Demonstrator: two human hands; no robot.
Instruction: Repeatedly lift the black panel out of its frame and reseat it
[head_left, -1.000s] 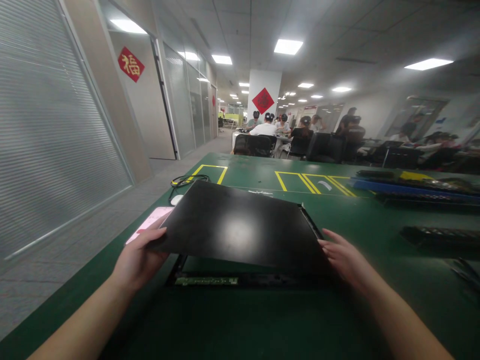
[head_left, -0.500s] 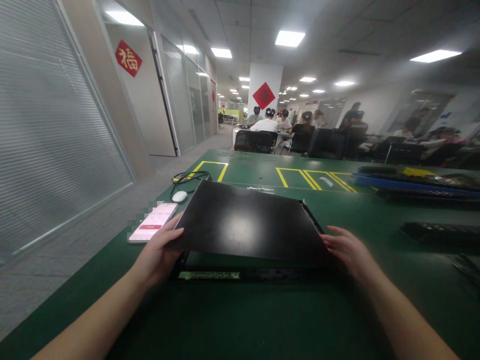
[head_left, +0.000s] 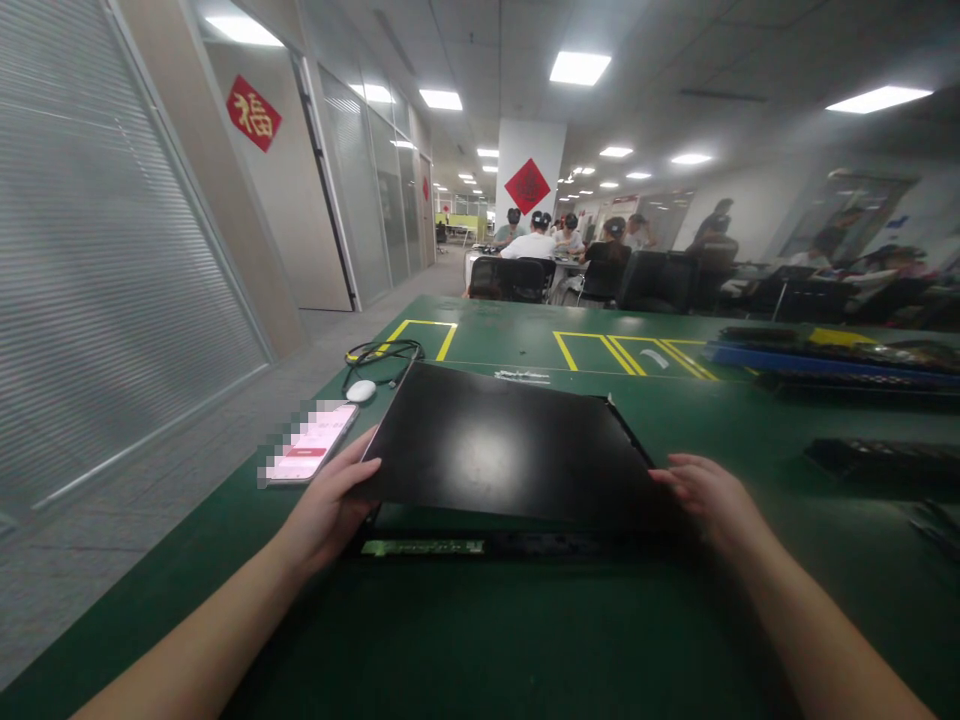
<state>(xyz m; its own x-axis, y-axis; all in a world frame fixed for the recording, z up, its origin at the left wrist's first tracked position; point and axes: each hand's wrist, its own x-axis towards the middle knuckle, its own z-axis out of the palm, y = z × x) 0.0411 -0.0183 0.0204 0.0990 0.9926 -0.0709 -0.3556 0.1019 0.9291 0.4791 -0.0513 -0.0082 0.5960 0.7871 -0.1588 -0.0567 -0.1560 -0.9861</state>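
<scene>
A glossy black flat screen panel (head_left: 480, 440) is held tilted over the table, its far edge raised above a dark frame. My left hand (head_left: 334, 505) grips the panel's left edge, thumb on top. At the opposite edge, my right hand (head_left: 712, 500) holds the panel with its fingertips; part of that grip is in shadow. Below the panel's near edge runs a narrow green circuit board (head_left: 424, 547), set along the dark frame (head_left: 570, 546). Most of what lies under the panel is hidden.
On the green table (head_left: 495, 640) at left lie a phone (head_left: 311, 445), a white mouse (head_left: 361, 391) and a coiled black cable (head_left: 382, 352). Dark parts (head_left: 877, 465) and a blue tray (head_left: 825, 362) are at right. Several people sit beyond the table.
Both hands and the panel sit slightly further right in the picture; the view has also shifted a little. The grip on the panel looks the same.
</scene>
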